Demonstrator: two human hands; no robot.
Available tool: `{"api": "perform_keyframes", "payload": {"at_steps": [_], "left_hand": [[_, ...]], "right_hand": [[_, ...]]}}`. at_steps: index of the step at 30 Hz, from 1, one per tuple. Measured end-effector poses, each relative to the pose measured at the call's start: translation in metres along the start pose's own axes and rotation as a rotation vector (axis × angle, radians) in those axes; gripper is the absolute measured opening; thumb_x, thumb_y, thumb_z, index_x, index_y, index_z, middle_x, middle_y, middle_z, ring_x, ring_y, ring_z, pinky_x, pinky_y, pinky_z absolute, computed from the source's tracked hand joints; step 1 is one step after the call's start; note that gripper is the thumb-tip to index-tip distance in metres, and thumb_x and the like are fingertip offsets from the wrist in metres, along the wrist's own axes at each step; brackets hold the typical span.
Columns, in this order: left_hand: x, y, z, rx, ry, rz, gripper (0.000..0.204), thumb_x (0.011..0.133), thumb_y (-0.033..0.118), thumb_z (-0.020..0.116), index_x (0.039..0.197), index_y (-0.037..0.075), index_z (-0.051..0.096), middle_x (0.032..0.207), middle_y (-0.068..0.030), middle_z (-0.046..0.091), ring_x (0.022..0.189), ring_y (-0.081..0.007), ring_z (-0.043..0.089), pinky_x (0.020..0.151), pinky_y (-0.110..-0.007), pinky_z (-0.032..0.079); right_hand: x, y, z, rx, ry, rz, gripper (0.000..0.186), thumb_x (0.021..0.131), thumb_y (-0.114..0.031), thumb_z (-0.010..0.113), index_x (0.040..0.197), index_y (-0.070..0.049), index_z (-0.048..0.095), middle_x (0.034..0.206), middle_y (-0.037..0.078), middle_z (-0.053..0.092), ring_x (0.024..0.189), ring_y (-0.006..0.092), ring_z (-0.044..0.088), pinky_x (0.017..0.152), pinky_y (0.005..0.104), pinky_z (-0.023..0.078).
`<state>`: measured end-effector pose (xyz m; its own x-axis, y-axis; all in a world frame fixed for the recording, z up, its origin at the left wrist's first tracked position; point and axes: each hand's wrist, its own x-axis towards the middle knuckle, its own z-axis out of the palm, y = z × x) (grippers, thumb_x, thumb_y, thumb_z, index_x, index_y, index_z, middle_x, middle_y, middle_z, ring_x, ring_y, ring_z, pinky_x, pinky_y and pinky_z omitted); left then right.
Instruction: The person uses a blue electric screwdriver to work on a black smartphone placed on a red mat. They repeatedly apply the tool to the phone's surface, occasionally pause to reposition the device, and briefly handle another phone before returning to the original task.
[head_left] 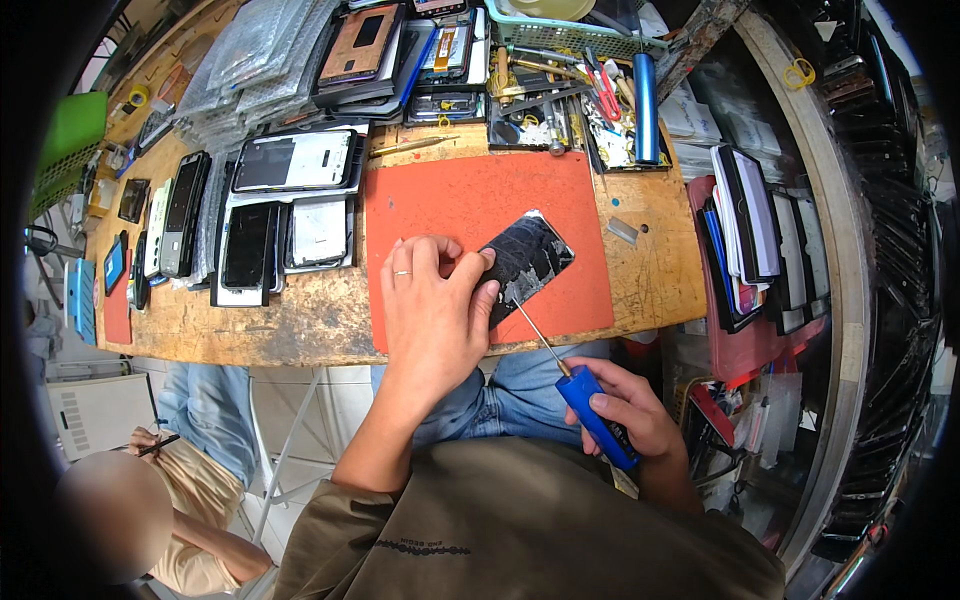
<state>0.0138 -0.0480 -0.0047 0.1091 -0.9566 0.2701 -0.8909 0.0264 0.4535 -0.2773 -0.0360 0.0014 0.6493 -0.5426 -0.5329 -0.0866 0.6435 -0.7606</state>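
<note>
A dark phone [527,262] with a torn, flaking black surface and pale patches lies slanted on the orange-red mat [450,190]. My left hand [432,290] is closed at its left edge, the thumb and fingertips pressed on it; a ring shows on one finger. In my right hand [632,412], below the mat's front edge, is a thick blue-handled tool [597,420] with a thin metal shaft. The shaft points up and left, and its tip meets the phone's lower edge near my left thumb. Whether the tip touches or hovers is hard to tell.
Left of the mat sit several phones and phone parts [295,160], with bubble-wrap packs [250,60] behind. Hand tools and a blue cylinder [646,110] fill trays at the back. Stacked panels [745,220] stand at the right. A seated person [200,480] is at the lower left.
</note>
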Motion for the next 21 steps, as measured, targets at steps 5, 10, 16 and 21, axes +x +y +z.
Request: {"api": "perform_keyframes", "payload": {"at_steps": [5, 10, 16, 21], "left_hand": [[-0.0012, 0.0055, -0.0016, 0.041, 0.024, 0.034, 0.037, 0.092, 0.034, 0.080, 0.117, 0.008, 0.074, 0.117, -0.0154, 0.057, 0.116, -0.0365, 0.052, 0.102, -0.050, 0.041], [-0.0019, 0.0065, -0.0017, 0.038, 0.024, 0.026, 0.037, 0.092, 0.034, 0.080, 0.117, 0.008, 0.074, 0.117, -0.0155, 0.057, 0.116, -0.0365, 0.053, 0.101, -0.050, 0.041], [0.0005, 0.0015, 0.0029, 0.062, 0.034, 0.016, 0.038, 0.092, 0.035, 0.081, 0.117, 0.007, 0.074, 0.115, -0.0156, 0.058, 0.113, -0.0365, 0.054, 0.100, -0.050, 0.041], [-0.0011, 0.0099, 0.0031, 0.018, 0.004, -0.039, 0.038, 0.091, 0.037, 0.081, 0.115, 0.008, 0.074, 0.116, -0.0152, 0.057, 0.119, -0.0386, 0.053, 0.116, -0.059, 0.036]], "right_hand": [[-0.0008, -0.0007, 0.0002, -0.011, -0.009, 0.017, 0.063, 0.108, -0.024, 0.061, 0.164, -0.001, 0.041, 0.111, 0.019, 0.071, 0.074, 0.0175, 0.071, 0.070, 0.0298, 0.058], [-0.0001, -0.0002, -0.0001, -0.001, 0.004, 0.003, 0.063, 0.108, -0.024, 0.061, 0.164, -0.002, 0.041, 0.111, 0.020, 0.071, 0.074, 0.0179, 0.071, 0.070, 0.0301, 0.059], [-0.0014, -0.0007, 0.0002, 0.000, 0.013, 0.007, 0.063, 0.108, -0.023, 0.061, 0.164, -0.002, 0.042, 0.111, 0.020, 0.071, 0.073, 0.0182, 0.071, 0.070, 0.0303, 0.059], [-0.0014, -0.0018, -0.0012, -0.007, 0.017, 0.000, 0.064, 0.108, -0.024, 0.062, 0.164, -0.002, 0.042, 0.109, 0.019, 0.072, 0.073, 0.0178, 0.071, 0.069, 0.0302, 0.059]]}}
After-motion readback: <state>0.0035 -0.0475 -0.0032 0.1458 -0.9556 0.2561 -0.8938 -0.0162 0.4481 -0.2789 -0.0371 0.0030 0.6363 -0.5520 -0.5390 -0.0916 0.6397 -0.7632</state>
